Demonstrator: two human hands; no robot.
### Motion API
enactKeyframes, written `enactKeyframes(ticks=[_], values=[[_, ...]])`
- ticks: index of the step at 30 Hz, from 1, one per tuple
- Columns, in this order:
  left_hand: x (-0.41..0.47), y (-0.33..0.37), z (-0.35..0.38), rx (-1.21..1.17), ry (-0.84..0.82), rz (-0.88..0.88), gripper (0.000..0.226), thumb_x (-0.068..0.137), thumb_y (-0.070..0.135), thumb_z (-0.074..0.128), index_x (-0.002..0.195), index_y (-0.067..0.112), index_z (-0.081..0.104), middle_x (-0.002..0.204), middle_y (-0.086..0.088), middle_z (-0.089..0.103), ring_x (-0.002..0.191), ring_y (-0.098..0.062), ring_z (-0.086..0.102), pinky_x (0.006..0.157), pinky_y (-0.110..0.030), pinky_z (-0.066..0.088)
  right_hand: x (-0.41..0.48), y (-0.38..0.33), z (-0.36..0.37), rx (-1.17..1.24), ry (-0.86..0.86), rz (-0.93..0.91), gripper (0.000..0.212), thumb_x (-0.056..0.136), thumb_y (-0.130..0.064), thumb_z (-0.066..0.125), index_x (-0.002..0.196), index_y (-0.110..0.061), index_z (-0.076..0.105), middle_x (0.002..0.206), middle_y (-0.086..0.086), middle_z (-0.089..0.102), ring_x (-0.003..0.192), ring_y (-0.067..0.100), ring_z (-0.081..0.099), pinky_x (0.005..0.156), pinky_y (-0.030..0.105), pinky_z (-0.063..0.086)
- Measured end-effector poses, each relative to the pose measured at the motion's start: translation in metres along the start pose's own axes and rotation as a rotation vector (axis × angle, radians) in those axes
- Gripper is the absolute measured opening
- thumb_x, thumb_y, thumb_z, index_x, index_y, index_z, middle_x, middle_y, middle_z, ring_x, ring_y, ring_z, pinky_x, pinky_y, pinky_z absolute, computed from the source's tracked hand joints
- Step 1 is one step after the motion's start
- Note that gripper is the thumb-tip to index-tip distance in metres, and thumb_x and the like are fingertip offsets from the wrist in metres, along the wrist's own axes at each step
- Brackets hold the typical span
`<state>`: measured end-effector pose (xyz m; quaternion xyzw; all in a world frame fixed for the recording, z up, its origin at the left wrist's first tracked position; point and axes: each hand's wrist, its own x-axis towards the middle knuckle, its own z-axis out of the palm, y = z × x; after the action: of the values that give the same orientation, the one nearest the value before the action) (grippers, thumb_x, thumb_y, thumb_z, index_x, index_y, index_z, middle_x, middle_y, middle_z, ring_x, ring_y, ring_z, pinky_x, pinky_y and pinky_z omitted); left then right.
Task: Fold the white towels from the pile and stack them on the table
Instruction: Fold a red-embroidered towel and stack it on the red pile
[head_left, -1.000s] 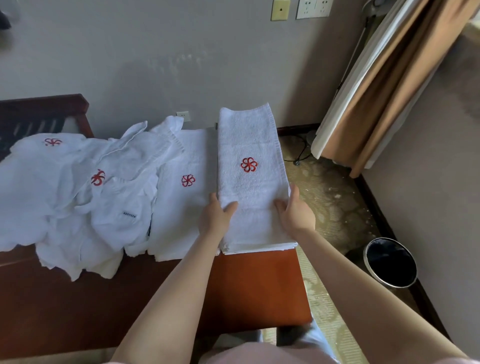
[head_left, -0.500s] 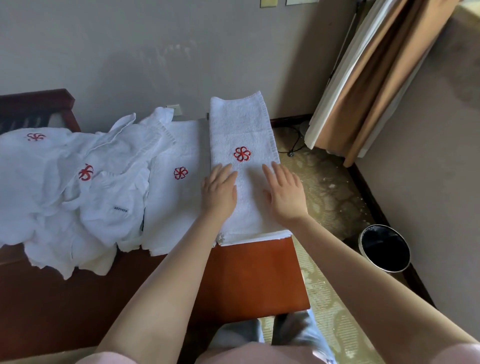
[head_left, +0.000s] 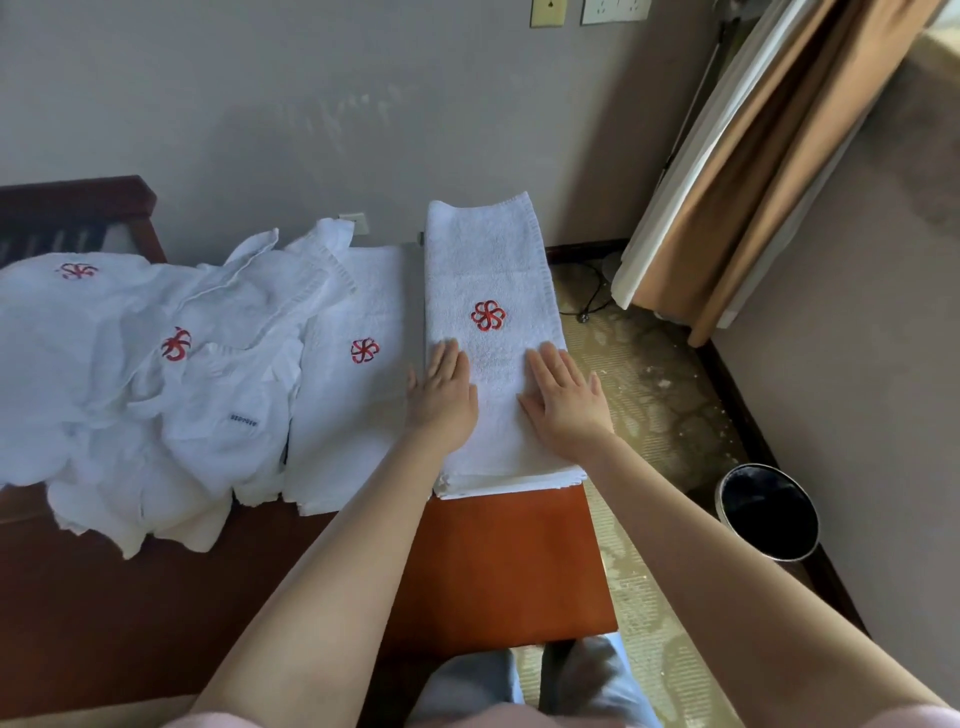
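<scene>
1. While both arms reach out over the orange-brown desk, a black bin stands on the floor to the right.
2. A little farther on, the left hand lies flat on the folded towel, near its left edge. Its fingers are straight and it grips nothing.
3. The right hand lies flat on the same towel, near its right edge. Its fingers are straight too, and it grips nothing.
4. This towel is long and thin, with a red flower mark facing up. It sits on top of the stack at the right end of the desk. Thin white layers show under its near edge.
5. I think the step in hand is pressing the fold smooth, so this towel looks almost done.
6. Just left of it lies another flat towel with the same red mark. I cannot tell if it is fully folded.
7. Farther left is the messy pile of white towels, not yet folded.
8. The next move, I think, calls for lifting both hands off and reaching left to the pile. Then one towel must be pulled free by its edge, without dragging the others off the desk.
9. Farthest away are the grey wall and a brown curtain.
</scene>
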<state>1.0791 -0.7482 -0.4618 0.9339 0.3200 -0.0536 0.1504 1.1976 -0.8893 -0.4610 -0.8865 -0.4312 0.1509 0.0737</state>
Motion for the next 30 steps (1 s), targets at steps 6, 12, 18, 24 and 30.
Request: enactKeyframes(ticks=[6, 12, 18, 24, 30], values=[[-0.026, 0.005, -0.006, -0.21, 0.186, -0.013, 0.046, 0.102, 0.027, 0.036, 0.145, 0.011, 0.037, 0.159, -0.002, 0.018, 0.147, -0.016, 0.01, 0.118, -0.04, 0.011, -0.025, -0.011, -0.011, 0.135, 0.214, 0.014, 0.058, 0.097, -0.034, 0.047, 0.149, -0.014, 0.029, 0.157, 0.008, 0.023, 0.145, 0.025, 0.02, 0.114, 0.043, 0.022], [-0.028, 0.009, -0.05, -0.534, 0.432, -0.101, 0.036, 0.097, 0.014, 0.047, 0.13, 0.001, 0.055, 0.141, -0.012, 0.049, 0.132, -0.026, 0.042, 0.107, -0.027, 0.029, -0.013, -0.027, -0.062, 0.343, 0.205, -0.123, 0.041, 0.096, -0.03, 0.052, 0.133, -0.015, 0.048, 0.114, 0.004, 0.067, 0.101, 0.021, 0.063, 0.072, 0.029, 0.046], [-0.029, -0.002, -0.077, -0.455, 0.316, -0.205, 0.027, 0.094, 0.015, 0.049, 0.114, 0.003, 0.064, 0.119, -0.014, 0.063, 0.11, -0.031, 0.057, 0.089, -0.033, 0.045, 0.003, -0.04, -0.093, 0.274, -0.098, -0.145, 0.035, 0.095, -0.035, 0.054, 0.126, -0.019, 0.056, 0.115, 0.003, 0.065, 0.104, 0.021, 0.059, 0.082, 0.028, 0.044], [-0.034, -0.013, -0.107, -0.206, -0.115, -0.229, 0.033, 0.091, 0.023, 0.048, 0.06, 0.017, 0.038, 0.07, -0.008, 0.043, 0.069, -0.024, 0.042, 0.057, -0.029, 0.029, 0.015, -0.055, -0.112, 0.099, -0.347, -0.23, 0.045, 0.095, -0.039, 0.055, 0.134, -0.016, 0.05, 0.134, 0.008, 0.052, 0.121, 0.025, 0.049, 0.096, 0.031, 0.038], [-0.075, -0.067, -0.116, -0.178, -0.1, -0.462, 0.031, 0.093, 0.026, 0.049, 0.07, 0.006, 0.048, 0.066, -0.006, 0.042, 0.069, -0.022, 0.045, 0.061, -0.028, 0.033, 0.015, -0.103, -0.103, 0.105, -0.387, -0.345, 0.044, 0.096, -0.036, 0.054, 0.133, -0.012, 0.051, 0.135, 0.01, 0.051, 0.121, 0.026, 0.05, 0.099, 0.033, 0.039]])
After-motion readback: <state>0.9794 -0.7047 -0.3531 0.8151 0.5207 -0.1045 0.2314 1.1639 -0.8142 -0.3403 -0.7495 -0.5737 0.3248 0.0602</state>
